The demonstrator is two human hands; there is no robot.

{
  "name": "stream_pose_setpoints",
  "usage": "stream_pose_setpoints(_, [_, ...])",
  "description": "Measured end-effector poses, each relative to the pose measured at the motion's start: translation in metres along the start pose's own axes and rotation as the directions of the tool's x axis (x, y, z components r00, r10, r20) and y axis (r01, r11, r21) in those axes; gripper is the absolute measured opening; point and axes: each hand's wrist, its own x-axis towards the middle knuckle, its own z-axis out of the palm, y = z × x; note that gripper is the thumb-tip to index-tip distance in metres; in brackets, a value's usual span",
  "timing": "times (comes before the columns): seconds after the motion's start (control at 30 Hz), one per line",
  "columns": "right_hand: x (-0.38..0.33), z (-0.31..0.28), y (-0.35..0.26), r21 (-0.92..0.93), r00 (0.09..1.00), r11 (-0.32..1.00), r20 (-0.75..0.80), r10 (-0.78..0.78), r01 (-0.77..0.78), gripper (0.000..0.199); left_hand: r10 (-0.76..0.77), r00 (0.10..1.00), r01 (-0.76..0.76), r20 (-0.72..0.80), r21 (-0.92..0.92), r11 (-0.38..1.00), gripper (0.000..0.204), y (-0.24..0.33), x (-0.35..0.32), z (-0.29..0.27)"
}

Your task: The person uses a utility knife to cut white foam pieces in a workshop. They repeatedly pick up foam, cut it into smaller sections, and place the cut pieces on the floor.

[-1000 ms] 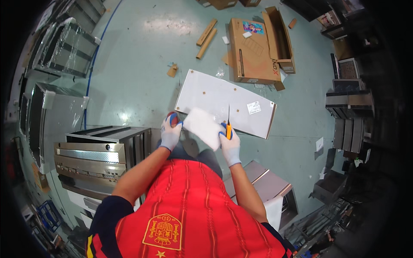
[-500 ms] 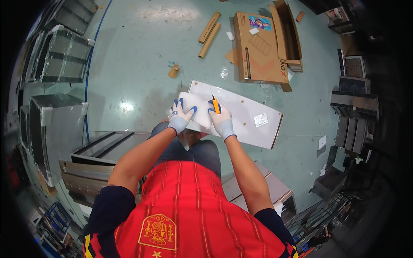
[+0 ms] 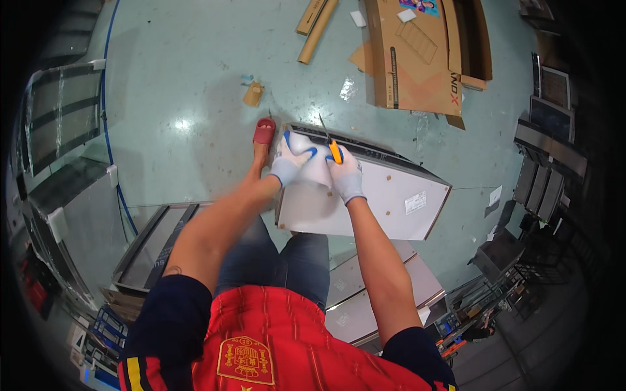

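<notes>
A white flat metal panel [image 3: 385,192] with a dark rim lies on the green floor in front of me. Both my hands wear white gloves with blue fingertips. My left hand [image 3: 287,163] grips a crumpled white sheet [image 3: 313,159] held over the panel's near-left end. My right hand [image 3: 344,174] holds the same sheet together with a yellow-handled utility knife [image 3: 331,146], its thin blade pointing up and away. A foot in a red slipper [image 3: 263,131] stands just left of the panel.
Flattened cardboard boxes [image 3: 417,58] and cardboard strips [image 3: 316,26] lie on the floor beyond. A small cardboard scrap [image 3: 253,94] sits near the slipper. Grey metal panels [image 3: 153,244] lean at my left and more [image 3: 372,287] lie under me. Racks [image 3: 548,130] stand at the right.
Both hands have moved further out over the panel with the white sheet and the knife. My view has shifted forward, so the panel and the slipper now sit nearer the middle.
</notes>
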Motion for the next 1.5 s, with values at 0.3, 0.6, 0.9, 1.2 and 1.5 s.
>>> stream_pose_setpoints(0.3, [-0.010, 0.025, 0.011, -0.097, 0.962, 0.995, -0.273, -0.003, -0.025, 0.032, 0.143, 0.978, -0.149, -0.150, -0.029, 0.988, 0.100, 0.000, -0.001, 0.009])
stream_pose_setpoints(0.6, [0.006, 0.038, 0.021, -0.313, 0.947, 0.946, -0.273, -0.168, 0.078, 0.049, 0.021, 0.971, -0.059, -0.239, -0.154, 0.986, 0.074, -0.002, -0.004, 0.023])
stream_pose_setpoints(0.9, [0.011, 0.047, 0.027, -0.337, 0.929, 0.940, -0.328, -0.168, 0.050, 0.053, 0.237, 0.970, -0.223, -0.055, 0.189, 0.956, 0.103, -0.003, -0.006, -0.003])
stream_pose_setpoints(1.2, [0.008, 0.050, 0.029, -0.286, 0.924, 0.958, -0.359, -0.133, 0.027, 0.056, 0.229, 0.972, -0.221, -0.050, 0.138, 0.965, 0.114, 0.017, -0.029, -0.001])
stream_pose_setpoints(1.5, [0.016, 0.044, 0.020, -0.063, 0.897, 0.998, -0.439, -0.042, 0.016, 0.049, 0.314, 0.923, -0.366, 0.223, 0.254, 0.895, 0.073, 0.006, 0.010, -0.023])
